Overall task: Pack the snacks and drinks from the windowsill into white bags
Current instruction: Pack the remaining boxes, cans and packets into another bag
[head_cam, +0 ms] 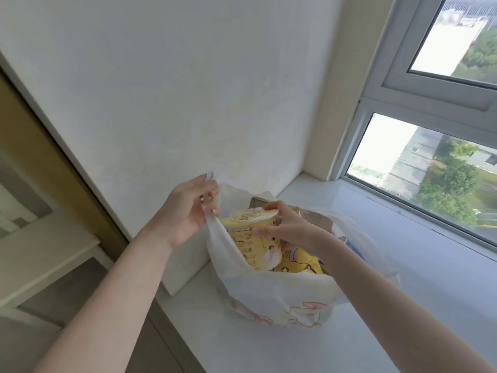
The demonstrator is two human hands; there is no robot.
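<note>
A yellow cylindrical snack cup with printed cartoon figures and a white rim [254, 236] is seen at centre frame, tilted, its lower half sunk in the mouth of a white thin plastic bag with an orange line drawing [279, 297]. The cup is gripped near its rim by the right hand [289, 228], thumb on the near side, fingers curled over the top edge. Just right of the cup, inside the same bag, a second yellow printed package [298, 261] is partly visible. The bag's upper left edge is pinched and held raised by the left hand [189, 211], fingers curled on the film. The bag is standing on a white smooth windowsill [419, 265] that runs from lower centre to the right edge. A brown paper bag [316, 218] is noted behind the right hand, touching the white bag; its contents cannot be told. A white textured wall [166, 90] fills the upper left; a grey-framed window [403, 98] occupies the upper right, trees and roofs showing beyond.
</note>
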